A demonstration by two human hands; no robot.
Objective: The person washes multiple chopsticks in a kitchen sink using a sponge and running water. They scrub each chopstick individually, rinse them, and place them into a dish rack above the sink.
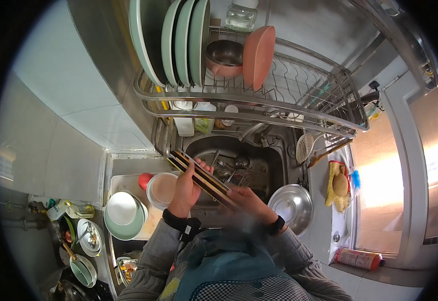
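A bundle of chopsticks (206, 183), some dark and some pale, slants across the near left part of the steel sink (283, 165). My left hand (187, 190) is wrapped around the bundle's upper part, thumb on top. At the lower end, my right hand (250, 202) grips the same bundle; that end is blurred and partly hidden. Spoons and other metal utensils (242, 161) lie on the sink floor beyond my hands. To the right of my right hand sits a shiny metal bowl (291, 206). A round tub (163, 191) stands just left of my left hand.
Above the sink, a wire dish rack (301, 75) holds several green plates (198, 45) and pink dishes (259, 56). A faucet (254, 128) reaches over the basin. Stacked bowls (123, 210) are at left. A skimmer (304, 148) hangs at right.
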